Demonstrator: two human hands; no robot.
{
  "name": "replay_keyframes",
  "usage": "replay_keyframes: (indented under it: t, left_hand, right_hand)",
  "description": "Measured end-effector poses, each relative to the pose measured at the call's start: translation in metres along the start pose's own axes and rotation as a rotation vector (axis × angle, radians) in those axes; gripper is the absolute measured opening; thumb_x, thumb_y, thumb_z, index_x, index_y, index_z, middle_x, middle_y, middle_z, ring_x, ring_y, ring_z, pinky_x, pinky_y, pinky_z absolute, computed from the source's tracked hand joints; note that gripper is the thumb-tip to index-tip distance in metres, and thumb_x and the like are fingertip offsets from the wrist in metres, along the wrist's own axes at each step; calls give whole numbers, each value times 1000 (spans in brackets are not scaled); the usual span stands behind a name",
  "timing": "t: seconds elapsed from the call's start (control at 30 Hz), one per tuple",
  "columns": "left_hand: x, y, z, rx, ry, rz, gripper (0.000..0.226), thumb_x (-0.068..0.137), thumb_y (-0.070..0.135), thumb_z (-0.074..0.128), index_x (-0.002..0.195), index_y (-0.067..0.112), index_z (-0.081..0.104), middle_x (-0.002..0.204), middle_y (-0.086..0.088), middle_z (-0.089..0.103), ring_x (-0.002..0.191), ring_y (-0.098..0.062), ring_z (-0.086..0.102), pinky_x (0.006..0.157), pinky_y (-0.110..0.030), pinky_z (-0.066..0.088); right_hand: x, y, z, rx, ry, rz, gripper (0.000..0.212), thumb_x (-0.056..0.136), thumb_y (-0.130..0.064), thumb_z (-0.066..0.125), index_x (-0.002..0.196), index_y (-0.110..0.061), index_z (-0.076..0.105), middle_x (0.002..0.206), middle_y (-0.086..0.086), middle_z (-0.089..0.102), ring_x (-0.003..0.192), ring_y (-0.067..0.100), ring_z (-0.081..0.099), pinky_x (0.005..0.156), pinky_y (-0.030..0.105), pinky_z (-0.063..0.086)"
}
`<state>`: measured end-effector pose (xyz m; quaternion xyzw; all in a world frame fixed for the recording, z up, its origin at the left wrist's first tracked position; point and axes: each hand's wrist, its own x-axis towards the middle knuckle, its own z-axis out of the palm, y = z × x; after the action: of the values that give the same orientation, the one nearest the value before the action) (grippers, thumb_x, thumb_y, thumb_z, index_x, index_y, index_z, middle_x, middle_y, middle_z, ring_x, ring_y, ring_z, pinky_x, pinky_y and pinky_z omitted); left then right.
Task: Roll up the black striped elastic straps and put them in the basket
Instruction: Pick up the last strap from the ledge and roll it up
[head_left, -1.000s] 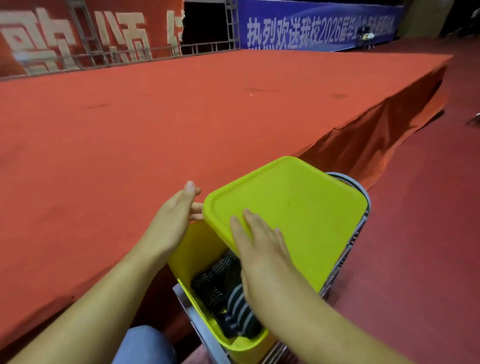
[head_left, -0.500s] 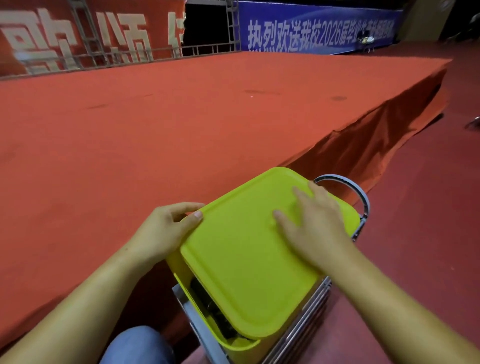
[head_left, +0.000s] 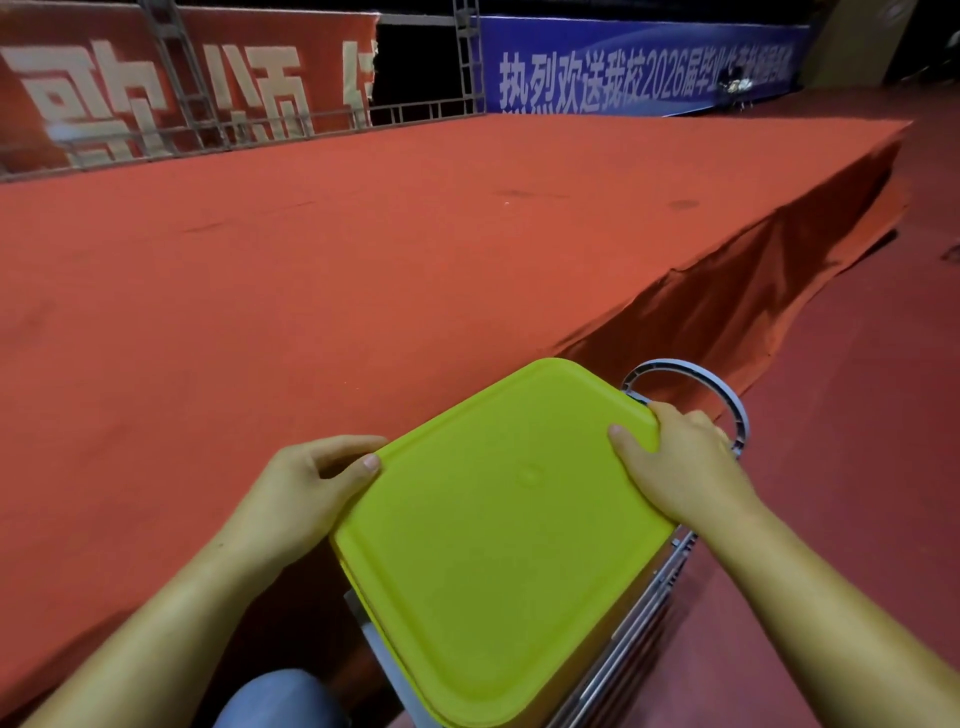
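Behind the red stage (head_left: 363, 234), at its far right end, a blue banner (head_left: 639, 67) carries white characters reading "热烈欢送我校2026届毕业", and the rest is blurred. Behind the stage's far left end, a red banner (head_left: 156, 88) bears large white characters, partly cut off and not surely legible.

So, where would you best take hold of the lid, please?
Probably at two opposite corners of the lid, from the sides, where the left hand and right hand grip it: it is wide and flat, so thumbs on top, fingers under the rim.
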<state>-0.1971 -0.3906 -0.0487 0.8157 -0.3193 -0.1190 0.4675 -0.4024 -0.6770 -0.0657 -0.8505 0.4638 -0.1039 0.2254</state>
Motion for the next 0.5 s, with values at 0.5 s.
replay_keyframes:
  t: [0.5]
  left_hand:
    - [-13, 1, 0, 52, 112, 13, 14, 97, 26, 70, 102, 36, 78, 95, 30, 75, 90, 13, 69, 76, -14, 53]
  right_hand:
    - [-11, -10, -1, -19, 48, -5, 72, 99, -65, 48, 153, -18, 42, 134, 18, 47, 134, 42, 40, 108, 53, 42]
